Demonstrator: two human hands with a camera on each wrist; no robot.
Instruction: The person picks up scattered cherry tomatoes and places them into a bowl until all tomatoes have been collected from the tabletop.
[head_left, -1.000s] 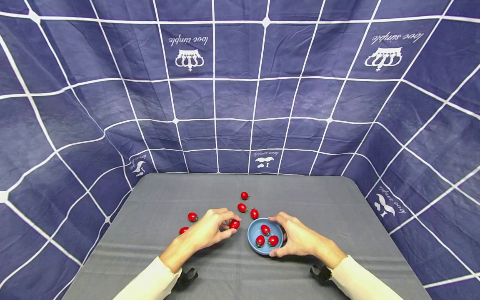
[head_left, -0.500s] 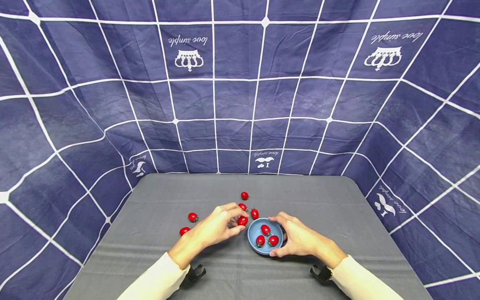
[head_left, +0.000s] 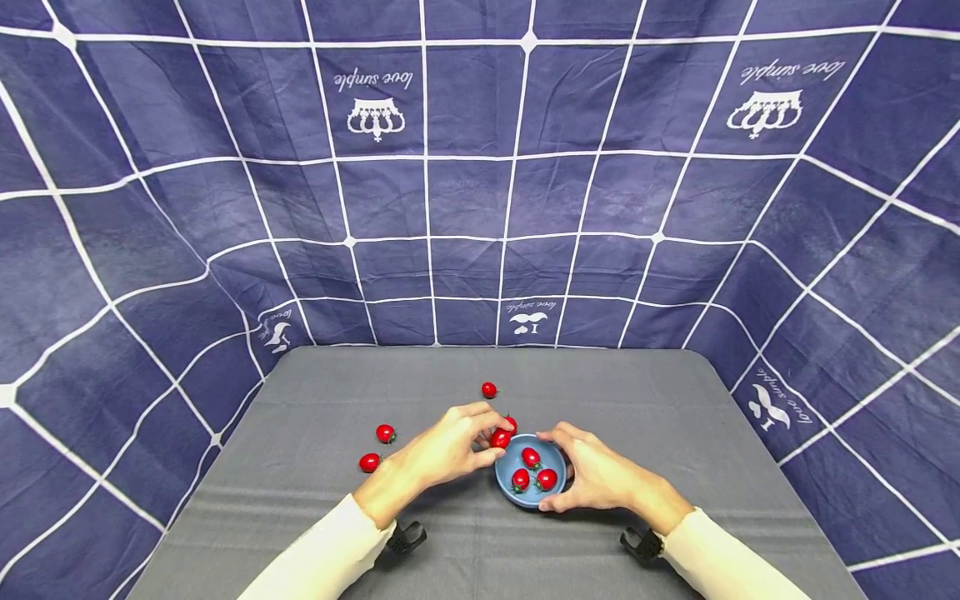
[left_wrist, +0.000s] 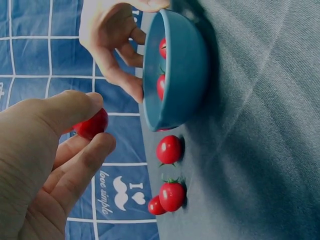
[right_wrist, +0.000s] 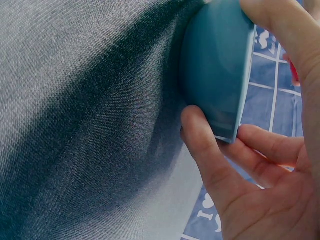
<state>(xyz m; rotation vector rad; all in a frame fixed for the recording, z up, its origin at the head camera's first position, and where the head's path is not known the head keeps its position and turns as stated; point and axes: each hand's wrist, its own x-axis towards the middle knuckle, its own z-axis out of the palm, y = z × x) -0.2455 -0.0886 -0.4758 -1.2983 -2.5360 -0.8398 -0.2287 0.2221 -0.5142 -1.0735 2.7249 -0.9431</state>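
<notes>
While the hands grip tomato and bowl, blue cloth backs a grey table.

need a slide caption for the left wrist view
The left hand pinches a cherry tomato near a blue bowl held by the right hand, with loose cherry tomatoes on gray cloth.

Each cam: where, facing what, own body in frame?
Head: head-worn, facing forward and down at the bowl; left hand, right hand, sleeves show.
Left wrist: on that wrist, facing the held tomato; both hands show.
Right wrist: on that wrist, facing the bowl's side; mainly right hand shows.
Both wrist views share the bowl.
</notes>
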